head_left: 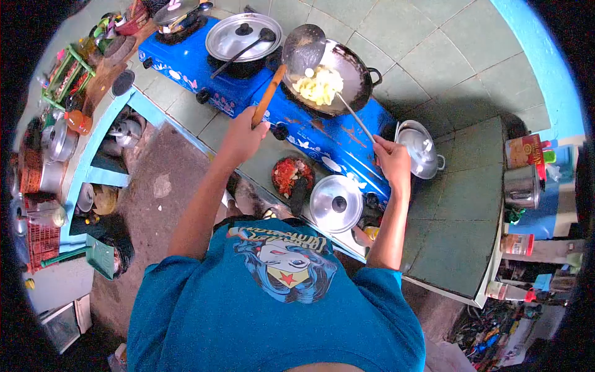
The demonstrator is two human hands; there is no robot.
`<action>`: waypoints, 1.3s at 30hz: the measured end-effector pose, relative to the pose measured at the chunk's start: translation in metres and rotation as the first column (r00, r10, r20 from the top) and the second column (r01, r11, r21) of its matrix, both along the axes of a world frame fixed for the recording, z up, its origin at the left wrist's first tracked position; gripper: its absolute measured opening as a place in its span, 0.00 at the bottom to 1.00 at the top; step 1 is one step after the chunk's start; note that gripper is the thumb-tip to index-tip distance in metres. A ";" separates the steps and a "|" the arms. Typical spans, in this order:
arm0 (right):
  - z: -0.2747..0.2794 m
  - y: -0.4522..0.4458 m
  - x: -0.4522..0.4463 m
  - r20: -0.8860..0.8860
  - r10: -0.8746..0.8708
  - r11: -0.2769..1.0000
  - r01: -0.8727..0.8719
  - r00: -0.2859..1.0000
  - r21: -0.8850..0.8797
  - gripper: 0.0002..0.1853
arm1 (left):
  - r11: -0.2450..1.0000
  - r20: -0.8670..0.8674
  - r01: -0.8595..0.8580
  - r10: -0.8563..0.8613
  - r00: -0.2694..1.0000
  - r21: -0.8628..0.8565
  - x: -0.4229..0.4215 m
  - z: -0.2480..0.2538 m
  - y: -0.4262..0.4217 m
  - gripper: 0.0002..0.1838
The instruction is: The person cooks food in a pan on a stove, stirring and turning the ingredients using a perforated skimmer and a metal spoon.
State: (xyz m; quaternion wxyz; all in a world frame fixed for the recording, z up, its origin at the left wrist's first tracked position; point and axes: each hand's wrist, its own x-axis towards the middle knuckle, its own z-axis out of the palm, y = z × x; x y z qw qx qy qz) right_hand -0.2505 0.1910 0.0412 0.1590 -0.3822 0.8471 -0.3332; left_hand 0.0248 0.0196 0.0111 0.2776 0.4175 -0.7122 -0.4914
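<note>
My left hand (245, 137) is closed around the wooden handle of a skimmer (304, 48), whose dark perforated bowl hangs over the left part of the wok (356, 65). Pale yellow chopped pieces of food (319, 85) lie together in the wok, close under the skimmer's edge. My right hand (393, 162) grips the thin metal handle of a long utensil (358, 118). Its far end reaches into the yellow pieces, so its head is hidden and I cannot tell its kind. The wok sits on the blue gas stove (297, 133).
Left of the wok, a lidded pot (232, 40) carries a black ladle (251, 46). In front of the stove are a bowl of chopped red ingredients (291, 177) and a metal lid (336, 203). Another silver pot (420, 152) stands right of the stove on the tiled counter (458, 211).
</note>
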 end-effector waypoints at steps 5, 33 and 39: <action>0.010 0.003 0.008 -0.132 -0.029 0.999 0.033 0.991 0.031 0.13 | 0.999 -0.027 -0.008 0.008 1.000 -0.033 0.002 0.000 0.003 0.08; -0.012 -0.026 0.016 -0.567 -0.016 0.972 0.146 0.824 0.184 0.14 | 0.993 0.196 -0.032 0.053 0.979 -0.111 0.010 0.006 0.004 0.14; 0.028 -0.006 0.034 -0.437 0.008 0.995 0.037 0.900 0.095 0.13 | 0.979 0.131 -0.072 0.098 0.987 -0.191 0.014 0.003 0.004 0.14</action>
